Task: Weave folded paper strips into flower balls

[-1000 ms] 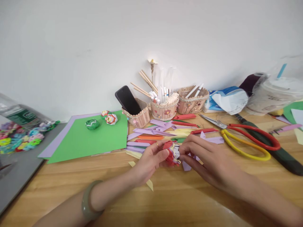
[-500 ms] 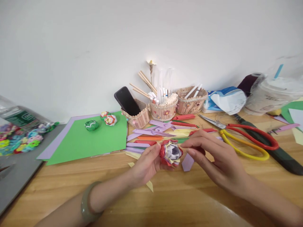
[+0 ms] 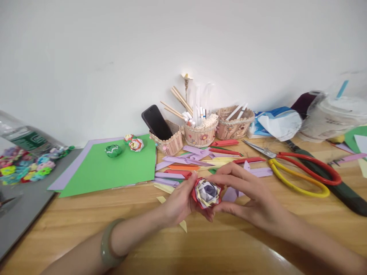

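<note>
A folded paper flower (image 3: 208, 193), red outside with cream and pale purple layers within, faces up toward me above the wooden table. My left hand (image 3: 180, 200) is closed around its left side and underside, a green bangle on that wrist. At the flower's right edge, the thumb and fingers of my right hand (image 3: 246, 193) pinch its rim from above and below. Pale purple paper pieces (image 3: 231, 194) lie behind the right hand, partly hidden by it. Folded paper strips (image 3: 197, 152) in purple, red, orange and cream are spread just beyond both hands.
Red-and-yellow-handled scissors (image 3: 301, 168) lie at the right across a dark tool. Green paper (image 3: 91, 172) bears smaller paper flowers (image 3: 135, 144). Behind stand decorated baskets (image 3: 200, 135), one with a phone (image 3: 156, 122). A cup in plastic (image 3: 329, 114) stands far right, a bottle (image 3: 27, 138) far left.
My right hand has moved left and come from beside the flower to grip its edge. The flower has turned slightly and faces more upward. The whole view has shifted a little.
</note>
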Action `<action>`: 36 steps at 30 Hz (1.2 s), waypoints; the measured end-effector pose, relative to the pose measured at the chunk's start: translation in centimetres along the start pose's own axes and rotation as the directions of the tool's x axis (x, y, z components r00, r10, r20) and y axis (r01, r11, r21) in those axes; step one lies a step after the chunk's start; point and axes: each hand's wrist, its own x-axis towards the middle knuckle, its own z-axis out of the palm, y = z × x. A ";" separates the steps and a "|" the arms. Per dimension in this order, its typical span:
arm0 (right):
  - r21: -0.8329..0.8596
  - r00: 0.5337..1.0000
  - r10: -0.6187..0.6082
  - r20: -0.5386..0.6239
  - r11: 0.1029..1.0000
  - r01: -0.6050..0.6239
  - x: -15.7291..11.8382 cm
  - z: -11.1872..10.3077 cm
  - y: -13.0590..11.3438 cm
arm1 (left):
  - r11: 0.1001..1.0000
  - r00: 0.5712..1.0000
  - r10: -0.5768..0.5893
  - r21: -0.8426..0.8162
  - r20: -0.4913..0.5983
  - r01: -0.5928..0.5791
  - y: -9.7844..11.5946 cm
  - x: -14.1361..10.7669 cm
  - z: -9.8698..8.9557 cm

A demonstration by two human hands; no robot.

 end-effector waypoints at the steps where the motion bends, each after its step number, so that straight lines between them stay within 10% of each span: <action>1: -0.009 1.000 -0.015 -0.010 1.000 0.015 0.0 0.1 0.0 | 1.000 1.000 0.006 0.023 -0.009 -0.005 -0.1 0.0 0.1; 14: -0.222 0.997 -0.076 -0.016 0.973 0.070 -0.8 1.1 0.7 | 0.968 0.973 0.195 0.182 -0.124 -0.171 0.2 -0.2 0.0; 28: -0.133 0.995 0.099 -0.006 0.986 -0.099 -0.2 0.8 1.6 | 0.942 0.984 0.176 0.293 -0.019 -0.163 1.5 -0.1 -0.8; 36: -0.118 0.982 0.174 -0.079 0.976 -0.182 0.4 0.0 2.0 | 0.629 0.929 0.369 0.737 -0.004 -0.247 5.4 -0.2 -1.5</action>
